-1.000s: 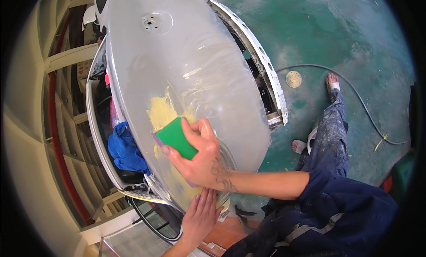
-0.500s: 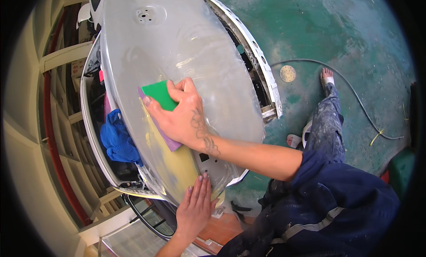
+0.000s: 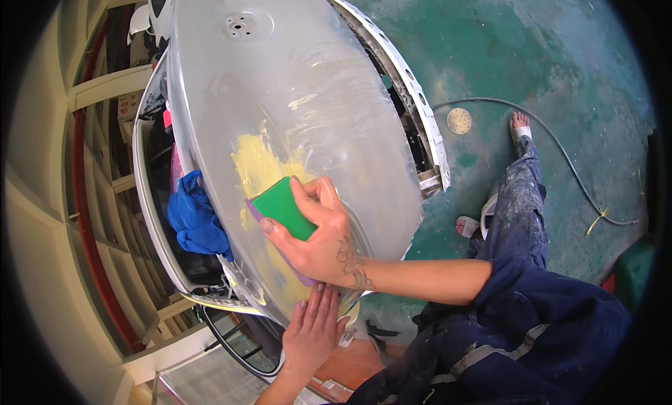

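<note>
A grey car body panel (image 3: pixel 287 69), probably a door or tailgate skin, stretches away from me. My right hand (image 3: pixel 323 238) is closed around a sanding block (image 3: pixel 285 205), green on its upper side with a purple layer along its edge. The block rests on the panel, over a yellow patch of body filler (image 3: pixel 260 156) that shows beyond it and at its side. Close below, my left hand (image 3: pixel 312 328) lies with fingers stretched out on the panel's near end, its fingertips by the block's lower corner. The filler under the block is hidden.
A crumpled blue cloth (image 3: pixel 196 212) hangs at the panel's left. White perforated metal framing (image 3: pixel 413 79) runs along its right side. On the green floor are a round sanding disc (image 3: pixel 459 121) and a grey hose (image 3: pixel 560 149). My leg (image 3: pixel 518 209) stands at right.
My right hand has drawn the sanding block toward me and to the right, uncovering the far part of the yellow filler. My left hand stays on the panel's near end.
</note>
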### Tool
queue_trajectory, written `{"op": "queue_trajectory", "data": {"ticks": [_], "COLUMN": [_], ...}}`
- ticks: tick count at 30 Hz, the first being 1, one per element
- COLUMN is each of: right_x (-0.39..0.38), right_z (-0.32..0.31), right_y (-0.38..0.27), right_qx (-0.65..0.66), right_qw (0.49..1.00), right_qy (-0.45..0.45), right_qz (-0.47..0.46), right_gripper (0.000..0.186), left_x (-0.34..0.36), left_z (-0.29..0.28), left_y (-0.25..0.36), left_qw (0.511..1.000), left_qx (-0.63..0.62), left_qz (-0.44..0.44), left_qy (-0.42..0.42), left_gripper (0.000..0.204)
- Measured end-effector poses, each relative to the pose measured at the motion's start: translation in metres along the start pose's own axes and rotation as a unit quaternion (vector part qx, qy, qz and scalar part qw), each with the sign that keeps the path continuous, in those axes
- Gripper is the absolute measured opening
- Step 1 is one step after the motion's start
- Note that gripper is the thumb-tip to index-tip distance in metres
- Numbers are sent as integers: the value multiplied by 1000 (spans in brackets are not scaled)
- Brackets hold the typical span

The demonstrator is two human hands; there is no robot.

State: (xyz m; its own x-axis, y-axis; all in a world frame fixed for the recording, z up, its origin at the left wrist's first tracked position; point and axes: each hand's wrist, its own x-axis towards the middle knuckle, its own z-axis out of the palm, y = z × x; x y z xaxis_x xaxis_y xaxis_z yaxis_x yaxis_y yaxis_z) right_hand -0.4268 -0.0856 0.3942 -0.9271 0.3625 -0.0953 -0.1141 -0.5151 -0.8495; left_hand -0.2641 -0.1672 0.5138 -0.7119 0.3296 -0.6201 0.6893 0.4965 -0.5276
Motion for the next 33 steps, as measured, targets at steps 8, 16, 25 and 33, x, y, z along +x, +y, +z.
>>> {"op": "queue_trajectory", "data": {"ticks": [8,16,25,33], "right_x": [-5,26,42,19], "right_z": [1,20,18,20], "right_y": [5,3,-2,-6], "right_qx": [-11,-31,-64,-13], "right_qw": [1000,999,997,998], "right_qy": [-8,10,-27,-35], "right_qz": [-3,-6,31,53], "right_gripper": [47,41,55,51], "left_x": [-6,-13,-22,-30], "left_z": [5,9,23,24], "left_y": [2,-2,0,-26], "left_qw": [1000,999,996,993], "left_qx": [1,16,30,30], "left_qz": [-15,-15,-31,-59], "left_qy": [14,37,80,96], "left_gripper": [57,56,57,65]}}
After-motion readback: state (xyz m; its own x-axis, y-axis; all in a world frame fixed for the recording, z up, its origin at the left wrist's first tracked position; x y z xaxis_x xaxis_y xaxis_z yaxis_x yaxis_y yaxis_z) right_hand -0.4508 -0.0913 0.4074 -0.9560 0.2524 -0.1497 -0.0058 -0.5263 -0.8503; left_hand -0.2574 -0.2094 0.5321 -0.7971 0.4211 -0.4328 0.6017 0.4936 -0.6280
